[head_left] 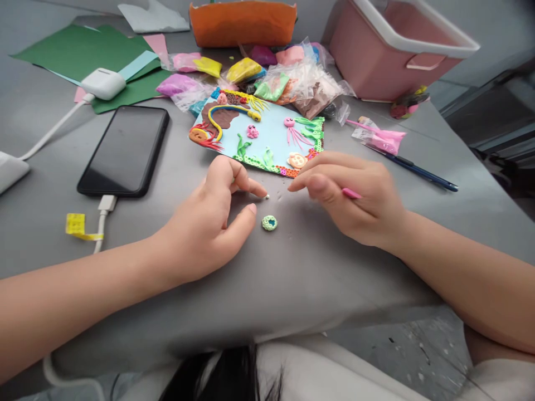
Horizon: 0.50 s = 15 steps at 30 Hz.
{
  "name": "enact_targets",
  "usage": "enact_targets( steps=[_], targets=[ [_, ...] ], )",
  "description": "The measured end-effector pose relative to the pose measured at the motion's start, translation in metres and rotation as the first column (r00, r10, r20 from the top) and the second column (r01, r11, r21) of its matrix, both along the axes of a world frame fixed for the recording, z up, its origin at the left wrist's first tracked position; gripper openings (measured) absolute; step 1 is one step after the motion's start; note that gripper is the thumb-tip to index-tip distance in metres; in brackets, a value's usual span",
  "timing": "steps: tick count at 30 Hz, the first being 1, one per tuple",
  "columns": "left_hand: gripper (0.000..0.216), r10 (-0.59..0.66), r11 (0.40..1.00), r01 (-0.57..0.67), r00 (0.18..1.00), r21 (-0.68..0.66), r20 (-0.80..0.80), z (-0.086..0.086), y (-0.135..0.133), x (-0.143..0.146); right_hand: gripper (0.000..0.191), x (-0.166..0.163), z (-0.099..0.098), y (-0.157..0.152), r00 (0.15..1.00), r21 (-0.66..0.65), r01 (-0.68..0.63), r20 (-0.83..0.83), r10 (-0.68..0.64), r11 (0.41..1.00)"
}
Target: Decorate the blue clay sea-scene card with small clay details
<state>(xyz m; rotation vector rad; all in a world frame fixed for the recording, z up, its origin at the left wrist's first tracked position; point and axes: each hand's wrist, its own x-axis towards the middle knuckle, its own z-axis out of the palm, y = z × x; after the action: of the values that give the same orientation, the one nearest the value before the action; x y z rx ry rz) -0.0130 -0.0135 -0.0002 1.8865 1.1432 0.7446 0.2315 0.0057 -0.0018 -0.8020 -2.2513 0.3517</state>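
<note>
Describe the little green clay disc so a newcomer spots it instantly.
Find the pale blue sea-scene card, then look on its near side, at the grey tabletop between the left hand and the right hand. The green clay disc lies there. Unlike the tiny white speck just beyond it, it's bumpy, with a dark teal centre.

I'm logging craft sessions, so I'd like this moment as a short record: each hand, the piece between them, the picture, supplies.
Left hand: thumb and index apart, index at a tiny pale bit
Right hand: holds a pink stick, mostly hidden
Between hands: round green piece with dark centre, on grey tabletop
Picture: light-blue panel with raised sea creatures, beyond the hands
Supplies: coloured material in clear bags, behind the panel
</note>
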Motion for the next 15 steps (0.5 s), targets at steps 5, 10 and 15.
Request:
enact_targets(
  steps=[5, 10, 15],
  targets=[
    [0.026, -0.023, 0.999, 0.025, 0.998, 0.022, -0.054, -0.0032, 0.0016, -0.0003, 0.067, -0.0051, 0.0002, -0.0067, 0.962, -0.122, 0.122, -0.228, -0.148, 0.985],
    [0.021, -0.123, 0.988, 0.13, 0.989, 0.088, -0.076, -0.0047, 0.0019, -0.0004, 0.056, -0.0075, -0.0059, -0.0029, 0.945, -0.206, 0.177, -0.238, -0.225, 0.962],
    [0.022, -0.143, 0.989, 0.145, 0.988, 0.026, -0.06, -0.0007, 0.0026, -0.0002, 0.055, -0.009, -0.0075, -0.0013, 0.947, -0.231, 0.094, -0.279, -0.158, 0.968]
  ],
)
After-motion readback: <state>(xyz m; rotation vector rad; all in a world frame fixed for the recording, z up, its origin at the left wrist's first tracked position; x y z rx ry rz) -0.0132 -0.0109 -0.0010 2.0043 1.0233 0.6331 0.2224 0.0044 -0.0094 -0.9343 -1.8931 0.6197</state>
